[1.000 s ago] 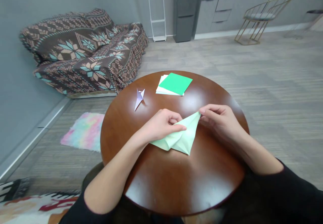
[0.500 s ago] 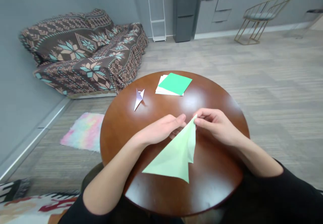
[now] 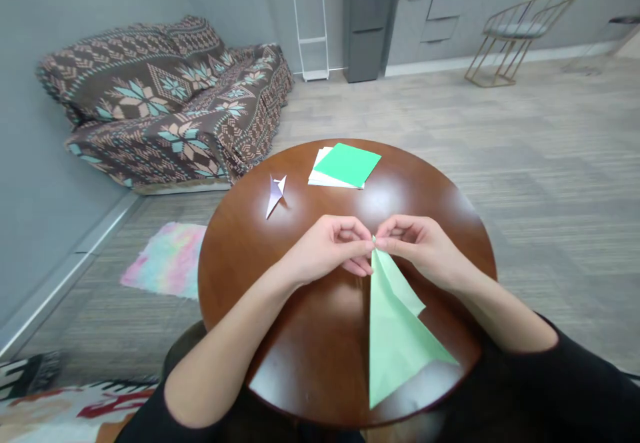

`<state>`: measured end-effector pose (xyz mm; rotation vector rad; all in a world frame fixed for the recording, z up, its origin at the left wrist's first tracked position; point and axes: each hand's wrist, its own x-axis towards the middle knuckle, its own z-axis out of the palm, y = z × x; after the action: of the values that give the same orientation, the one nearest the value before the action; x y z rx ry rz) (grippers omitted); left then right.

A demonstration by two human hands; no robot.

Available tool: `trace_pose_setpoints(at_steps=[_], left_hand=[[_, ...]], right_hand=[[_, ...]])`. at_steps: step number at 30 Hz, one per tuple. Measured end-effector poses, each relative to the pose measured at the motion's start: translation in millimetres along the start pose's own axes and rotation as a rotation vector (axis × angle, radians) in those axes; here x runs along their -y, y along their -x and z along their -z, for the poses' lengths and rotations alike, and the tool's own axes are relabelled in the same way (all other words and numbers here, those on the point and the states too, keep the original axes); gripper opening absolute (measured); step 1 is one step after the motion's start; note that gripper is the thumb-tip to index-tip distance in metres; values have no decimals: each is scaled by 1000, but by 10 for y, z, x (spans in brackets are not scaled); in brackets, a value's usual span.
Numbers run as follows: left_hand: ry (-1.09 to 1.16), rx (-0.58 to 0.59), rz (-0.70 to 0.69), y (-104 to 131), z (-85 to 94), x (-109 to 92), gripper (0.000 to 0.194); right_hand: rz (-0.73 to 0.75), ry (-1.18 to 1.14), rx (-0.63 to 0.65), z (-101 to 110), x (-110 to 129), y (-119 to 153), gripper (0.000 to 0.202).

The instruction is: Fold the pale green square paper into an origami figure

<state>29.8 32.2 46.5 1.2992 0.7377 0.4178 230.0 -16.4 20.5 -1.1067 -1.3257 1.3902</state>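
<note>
A folded light green paper [image 3: 397, 336] hangs from its narrow top corner, its wider end down toward the near edge of the round table. My left hand [image 3: 340, 246] pinches that corner between thumb and fingers from the left. From the right, my right hand [image 3: 417, 243] pinches the same corner, the fingertips of both hands nearly touching. Loose flaps of the paper spread down and to the right.
The brown round table [image 3: 240, 250] holds a small purple and white folded paper [image 3: 275, 195] and a stack with a green sheet [image 3: 349, 164] on top of white ones. Beyond are a patterned sofa [image 3: 175, 96], a fluffy rug [image 3: 167, 260] and a gold-framed chair [image 3: 517, 30].
My left hand has gone from open beside the paper to pinching its top corner. The paper has swung round, its lower end now pointing down and right. My right hand has shifted slightly left.
</note>
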Motion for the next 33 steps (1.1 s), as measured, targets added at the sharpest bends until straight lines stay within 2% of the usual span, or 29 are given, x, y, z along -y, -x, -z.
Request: trace_pose_setpoints(at_steps=[17, 23, 33], left_hand=[[31, -17, 11, -16, 19, 26, 19], [13, -83, -25, -33, 22, 43, 12], [-36, -145, -67, -44, 16, 62, 6]], right_hand=[[-42, -1, 10, -34, 20, -4, 26], [-141, -6, 92, -26, 12, 18, 28], [-241, 61, 126, -76, 69, 39, 36]])
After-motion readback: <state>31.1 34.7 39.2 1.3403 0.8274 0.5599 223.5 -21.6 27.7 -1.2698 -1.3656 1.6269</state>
